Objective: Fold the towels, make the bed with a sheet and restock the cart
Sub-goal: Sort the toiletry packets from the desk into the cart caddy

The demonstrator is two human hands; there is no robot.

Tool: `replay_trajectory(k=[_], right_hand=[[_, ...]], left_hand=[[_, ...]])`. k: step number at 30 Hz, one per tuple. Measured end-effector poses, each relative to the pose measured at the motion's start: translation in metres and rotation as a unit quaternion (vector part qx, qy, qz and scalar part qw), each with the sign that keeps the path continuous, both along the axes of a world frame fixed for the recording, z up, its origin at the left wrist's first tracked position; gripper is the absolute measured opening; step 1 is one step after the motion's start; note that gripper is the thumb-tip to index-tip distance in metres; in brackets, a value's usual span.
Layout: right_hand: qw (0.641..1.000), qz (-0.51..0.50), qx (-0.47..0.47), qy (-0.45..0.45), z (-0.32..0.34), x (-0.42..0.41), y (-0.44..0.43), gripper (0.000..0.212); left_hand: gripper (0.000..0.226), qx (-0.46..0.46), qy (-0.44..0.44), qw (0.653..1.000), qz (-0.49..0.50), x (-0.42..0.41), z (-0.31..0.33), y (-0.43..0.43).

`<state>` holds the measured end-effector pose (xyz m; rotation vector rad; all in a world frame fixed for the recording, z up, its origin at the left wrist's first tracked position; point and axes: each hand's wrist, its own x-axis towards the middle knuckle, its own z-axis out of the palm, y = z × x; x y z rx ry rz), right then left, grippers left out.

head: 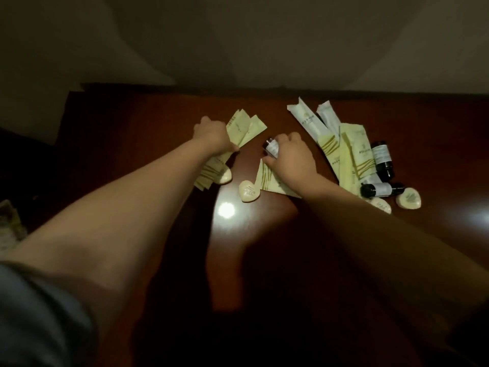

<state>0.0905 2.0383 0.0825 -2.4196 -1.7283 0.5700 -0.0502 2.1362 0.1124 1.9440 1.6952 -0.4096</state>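
Dark red-brown tabletop (164,123) fills the middle of the frame, w/ a bright glare (227,210) just below centre. L hand (211,135), above centre-left, is clenched round a fanned bunch of pale yellow-green sachets (244,127). Their tops stick out to the upper right of the fist and the lower ends splay under the wrist toward lower left. A cream heart-shaped soap (225,177) lies touching those lower ends. R hand (292,158), just right of centre, has its fingers curled round a small bottle (272,147) w/ a silver cap, tilted so the cap points upper left. The heel of that hand sits over a flat striped sachet (266,178) lying on the wood; can't tell if it presses it. A 2nd heart soap (248,192) lies just left of that sachet, at its corner. The right part of the frame holds the other toiletries in a loose pile. 2 long white packets (307,120) are at the top, w/ striped yellow-green packets (353,154) overlapping below them. 1 dark bottle (382,157) w/ a pale label is at the pile's right edge, and another dark bottle (378,188) lies on its side below. 2 more soaps (408,198) are at the lower right end. Grey sleeve (39,313) in the lower left corner.
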Motion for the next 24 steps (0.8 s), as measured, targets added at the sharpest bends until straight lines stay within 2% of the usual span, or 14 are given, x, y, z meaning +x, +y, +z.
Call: replay_trajectory(k=[3, 7, 9, 14, 18, 21, 24], right_hand=[[0.999, 0.006, 0.035, 0.007, -0.005, 0.003, -0.014, 0.051], [0.987, -0.076, 0.075, 0.119, 0.008, 0.012, -0.025, 0.05], [0.982, -0.104, 0.07, 0.144, 0.017, 0.014, -0.032, 0.052], [0.992, -0.032, -0.072, 0.103, 0.012, -0.007, -0.055, 0.068], [0.994, -0.02, -0.108, 0.024, 0.008, -0.017, -0.065, 0.088], [0.993, -0.034, -0.113, 0.007, 0.009, -0.018, -0.068, 0.081], [0.993, -0.046, -0.102, 0.02, 0.012, -0.015, -0.071, 0.066]], left_hand=[[0.056, 0.014, -0.003, 0.999, -0.049, 0.01, -0.009, 0.002], [0.06, 0.016, -0.023, 0.998, -0.048, 0.008, -0.016, 0.002], [0.056, 0.027, -0.013, 0.998, -0.058, 0.007, -0.016, 0.003], [0.048, 0.009, 0.014, 0.998, -0.054, 0.006, -0.014, -0.002], [0.051, 0.001, -0.063, 0.998, -0.01, -0.013, 0.012, -0.003], [0.053, -0.105, -0.124, 0.987, -0.003, -0.03, 0.04, -0.013], [0.063, -0.145, -0.11, 0.98, -0.074, -0.027, 0.039, -0.051]])
